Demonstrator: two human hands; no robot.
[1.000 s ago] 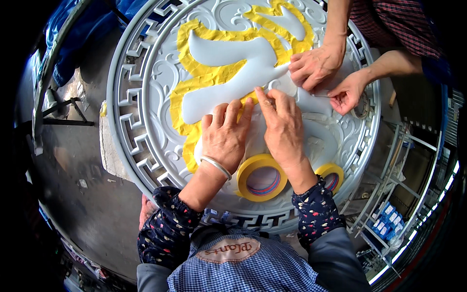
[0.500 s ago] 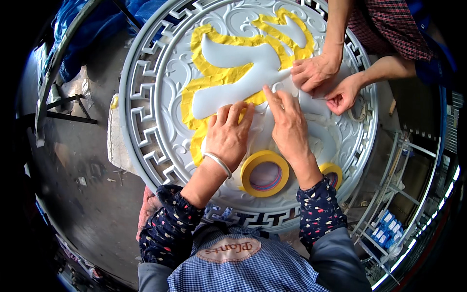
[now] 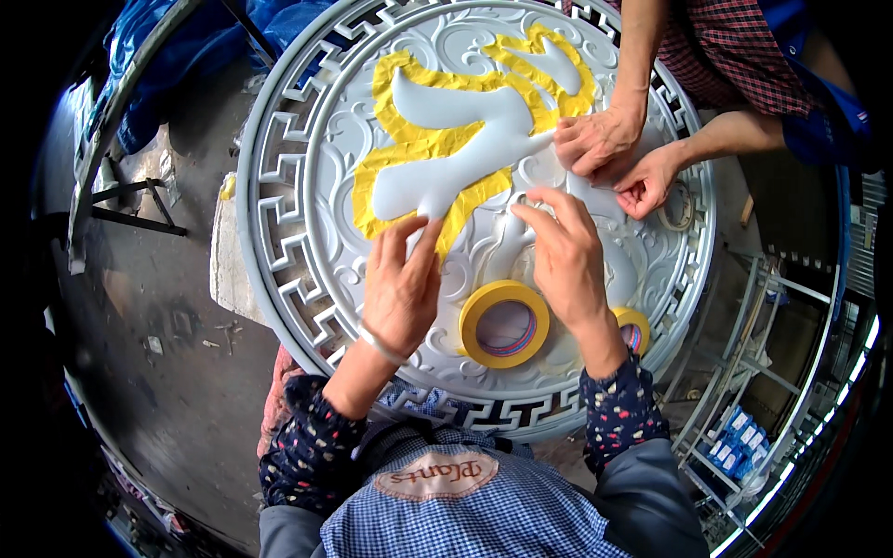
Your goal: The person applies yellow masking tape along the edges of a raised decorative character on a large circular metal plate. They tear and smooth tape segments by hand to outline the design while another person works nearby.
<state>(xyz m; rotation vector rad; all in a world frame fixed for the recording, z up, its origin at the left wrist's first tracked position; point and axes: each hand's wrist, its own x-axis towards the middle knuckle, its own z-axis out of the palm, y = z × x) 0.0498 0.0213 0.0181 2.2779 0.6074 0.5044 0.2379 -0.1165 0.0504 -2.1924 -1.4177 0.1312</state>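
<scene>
A large round light-grey relief panel (image 3: 249,200) lies below my hands, with crumpled yellow masking tape (image 3: 423,144) outlining a smooth raised shape (image 3: 465,158). My left hand (image 3: 402,293), a bangle on its wrist, is at the tape's lower left edge. Its fingers are stretched and slightly apart, holding nothing visible. Over the bare carving to the right, my right hand (image 3: 569,260) hovers with loosely bent, parted fingers and nothing visible in them. Between my forearms sits a roll of yellow masking tape (image 3: 474,349); a second tape roll (image 3: 634,325) is partly behind my right wrist.
Across the panel a co-worker's two hands (image 3: 600,139) (image 3: 651,179) work at the raised shape's right end, near a pale tape roll (image 3: 686,209). A metal rack (image 3: 791,372) with blue packs stands at right. Blue sheeting (image 3: 200,65) and a black metal stand (image 3: 139,200) are at left.
Both my hands have drawn back toward me from the tape, the left also to the left. The panel has shifted slightly. The co-worker's hands stay nearly where they were.
</scene>
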